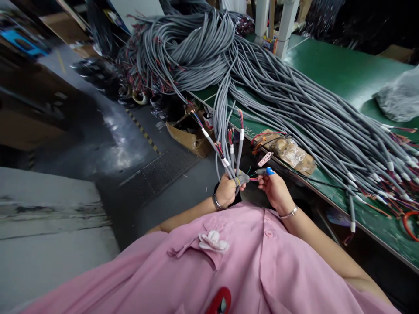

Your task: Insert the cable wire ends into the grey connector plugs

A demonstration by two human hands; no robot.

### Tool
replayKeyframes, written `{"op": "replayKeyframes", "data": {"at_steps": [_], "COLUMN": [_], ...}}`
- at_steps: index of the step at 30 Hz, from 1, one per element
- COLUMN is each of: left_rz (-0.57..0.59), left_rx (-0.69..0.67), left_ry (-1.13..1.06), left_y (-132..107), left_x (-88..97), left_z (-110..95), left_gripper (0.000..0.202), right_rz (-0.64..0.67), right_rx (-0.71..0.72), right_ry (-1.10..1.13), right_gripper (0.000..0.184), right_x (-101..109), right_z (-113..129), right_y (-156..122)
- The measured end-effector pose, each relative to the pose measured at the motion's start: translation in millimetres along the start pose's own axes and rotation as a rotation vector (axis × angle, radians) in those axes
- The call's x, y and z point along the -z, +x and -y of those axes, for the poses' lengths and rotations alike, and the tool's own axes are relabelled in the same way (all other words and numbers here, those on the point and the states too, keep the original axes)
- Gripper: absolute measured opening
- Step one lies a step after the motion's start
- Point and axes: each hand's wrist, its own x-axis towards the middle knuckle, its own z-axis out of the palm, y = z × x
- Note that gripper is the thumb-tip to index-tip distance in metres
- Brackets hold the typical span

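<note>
My left hand (227, 191) is closed around several grey cables (240, 150) whose ends fan upward, with white bands and coloured inner wires at the tips. A grey finger cover is on its thumb. To the right, my right hand (274, 190) pinches the thin coloured wires (253, 179) that stick out toward it from the left hand. Blue tape (270, 171) and a grey cover are on fingers of the right hand. The cables run back from my left hand to a large coiled heap (193, 48) at the table's far end.
A long bundle of grey cables (304, 104) lies along the green table (330, 65). Near its edge sit a taped brown block (288, 152) and a pink clip (265, 159). Below stands an open cardboard box (190, 139). A plastic bag (399, 93) and orange-handled tool (410, 224) are at right.
</note>
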Motion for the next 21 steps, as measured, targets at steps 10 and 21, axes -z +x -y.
{"op": "replayKeyframes", "data": {"at_steps": [10, 21], "left_rz": [0.129, 0.208], "left_rx": [0.093, 0.189], "left_ry": [0.034, 0.007], "left_y": [7.1, 27.4], "left_x": [-11.0, -18.0], "left_z": [-12.4, -12.0], "left_gripper": [0.022, 0.02], "right_rz": [0.088, -0.075], "right_rx": [-0.085, 0.251], "right_ry": [0.003, -0.14], "right_gripper": [0.047, 0.051], "right_x": [3.1, 1.3], "right_z": [22.5, 14.6], "right_y": [29.7, 39.7]}}
